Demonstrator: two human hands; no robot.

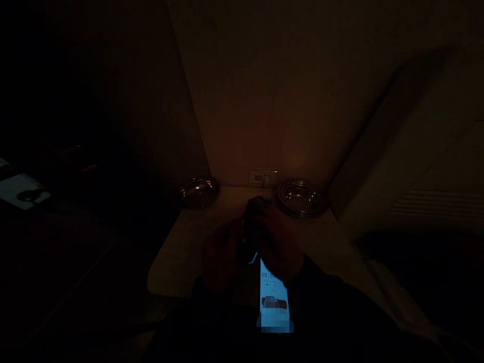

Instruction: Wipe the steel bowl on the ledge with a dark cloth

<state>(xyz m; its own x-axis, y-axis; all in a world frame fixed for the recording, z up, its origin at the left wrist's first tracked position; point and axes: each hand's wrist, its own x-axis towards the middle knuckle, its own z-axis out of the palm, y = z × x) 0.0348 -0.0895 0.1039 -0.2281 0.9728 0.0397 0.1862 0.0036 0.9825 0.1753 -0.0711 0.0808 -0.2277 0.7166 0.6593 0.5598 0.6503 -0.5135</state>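
In the dim head view both my hands meet over the middle of a small wooden table [177,252]. My left hand [221,252] is curled at the left side of a dark object [251,222]. From the right, my right hand [278,237] closes round the same object. A small glint shows low on it, but darkness hides its kind. Just below my right hand, a phone [273,287] glows with a timer on its screen, its top partly covered by that hand.
At the table's back left lies a shiny metal plate [199,194]. A stack of metal plates [301,197] sits at the back right. A wall socket [262,177] with a plug is between them. Another lit screen [22,191] shows far left.
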